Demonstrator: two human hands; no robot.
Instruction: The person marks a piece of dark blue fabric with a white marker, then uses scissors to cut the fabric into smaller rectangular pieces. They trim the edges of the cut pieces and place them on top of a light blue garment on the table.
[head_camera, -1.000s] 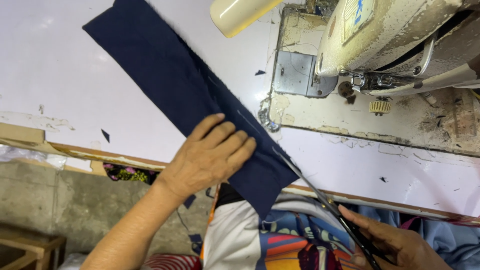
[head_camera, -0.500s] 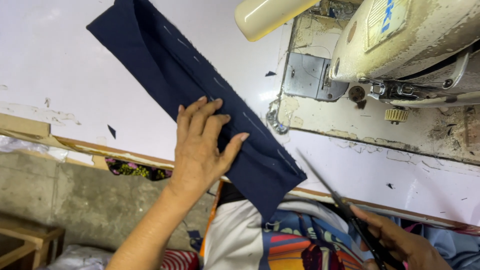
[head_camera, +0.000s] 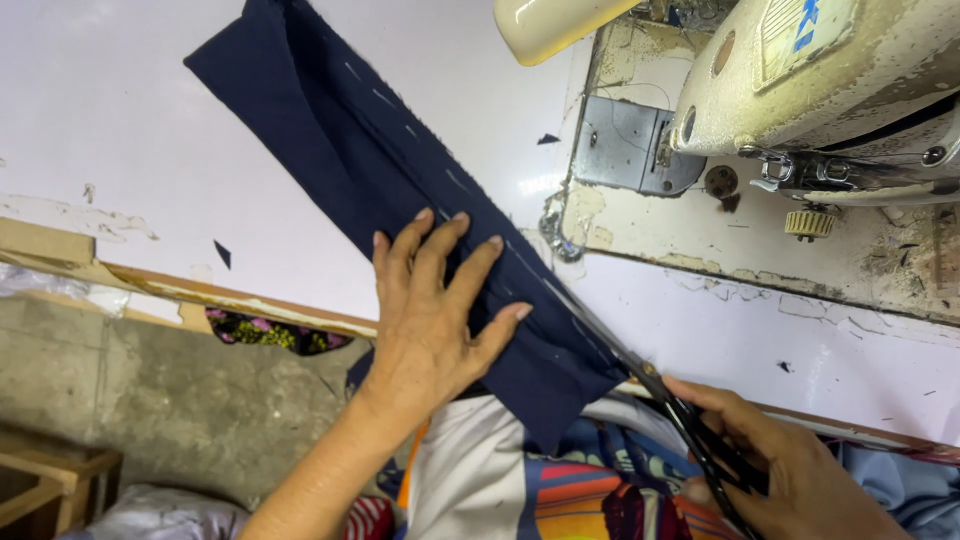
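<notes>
Left hand (head_camera: 435, 320) and forearm bare, no sleeve, ring or watch visible. Right hand (head_camera: 790, 470) bare likewise; wrist out of frame. Garment over lap: white panel beside multicoloured print in blue, orange and red.

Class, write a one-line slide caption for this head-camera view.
Left hand flat on navy cloth, right hand running scissors along its edge, beside a sewing machine.

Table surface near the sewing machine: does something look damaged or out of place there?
Yes. The white table top is chipped and peeling along its front edge and around the sewing machine base. Small dark fabric scraps lie loose on it.
</notes>
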